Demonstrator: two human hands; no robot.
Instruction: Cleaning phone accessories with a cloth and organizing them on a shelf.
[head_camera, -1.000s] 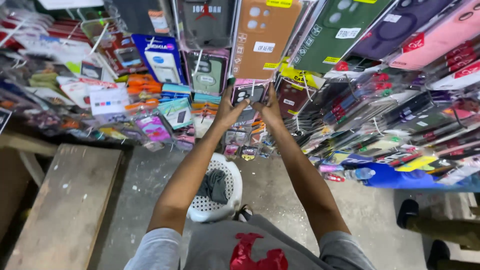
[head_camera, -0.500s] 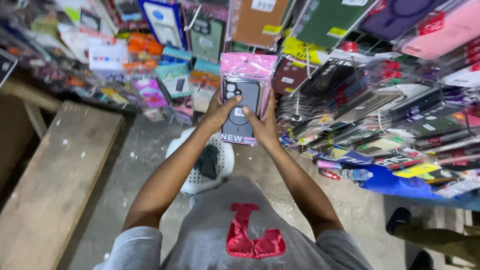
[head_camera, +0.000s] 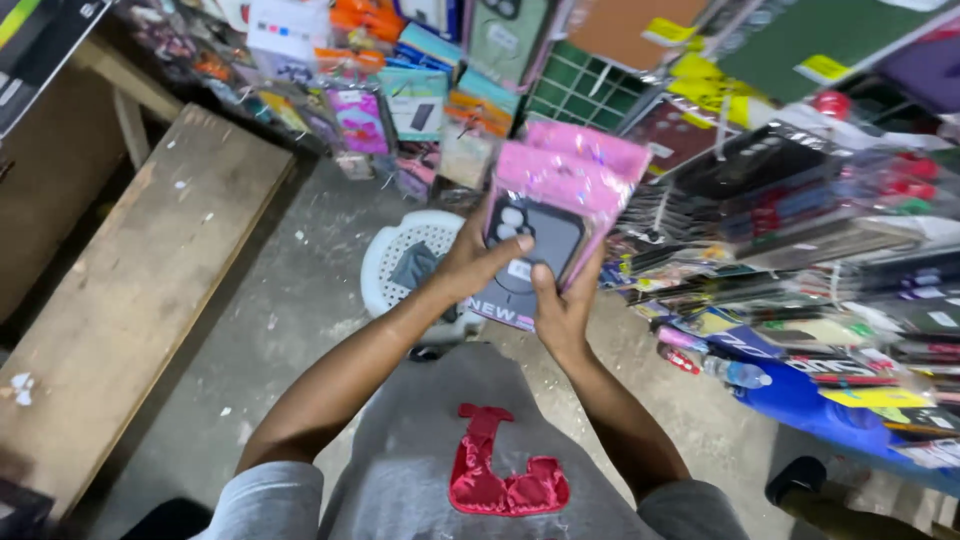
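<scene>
I hold a pink glittery packet (head_camera: 580, 180) with a dark phone case (head_camera: 535, 245) inside it, in front of my chest. My left hand (head_camera: 470, 262) grips the packet's left edge, thumb laid across the dark case. My right hand (head_camera: 565, 315) holds it from below and on the right, thumb pressed on the front. The packet tilts slightly to the right. Both hands are closed on it.
Racks of packaged phone cases (head_camera: 800, 200) fill the right side and hang along the top (head_camera: 420, 90). A white plastic stool (head_camera: 405, 265) stands on the concrete floor below my hands. A wooden bench (head_camera: 130, 290) runs along the left. A plastic bottle (head_camera: 735, 372) lies at right.
I have brought the pink packet down from the hanging display and closer to my body. My view has tilted down toward the floor and stool.
</scene>
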